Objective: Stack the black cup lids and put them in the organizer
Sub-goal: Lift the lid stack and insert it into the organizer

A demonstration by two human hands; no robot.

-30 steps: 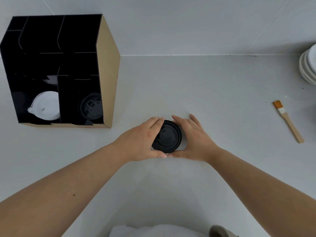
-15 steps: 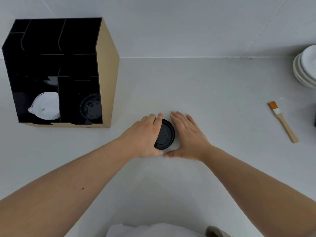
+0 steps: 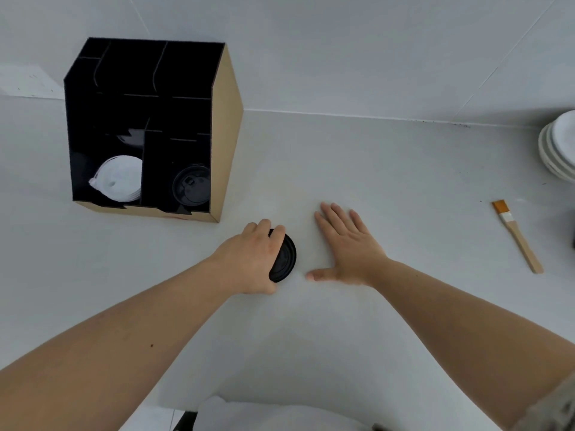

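Observation:
My left hand (image 3: pixel 252 258) grips a stack of black cup lids (image 3: pixel 285 259), tilted on edge just above the white counter. My right hand (image 3: pixel 348 244) lies flat and open on the counter to the right of the stack, apart from it. The black organizer (image 3: pixel 225 126) with tan cardboard sides stands at the back left. Its front right compartment holds black lids (image 3: pixel 191 188); the compartment to the left of that holds white lids (image 3: pixel 119 178).
A wooden brush (image 3: pixel 518 239) with orange bristles lies on the counter at the right. A stack of white plates (image 3: pixel 560 144) sits at the far right edge. The tiled wall runs along the back.
My left hand has tipped the lid stack up and drawn it left. My right hand has let go and spread flat on the counter.

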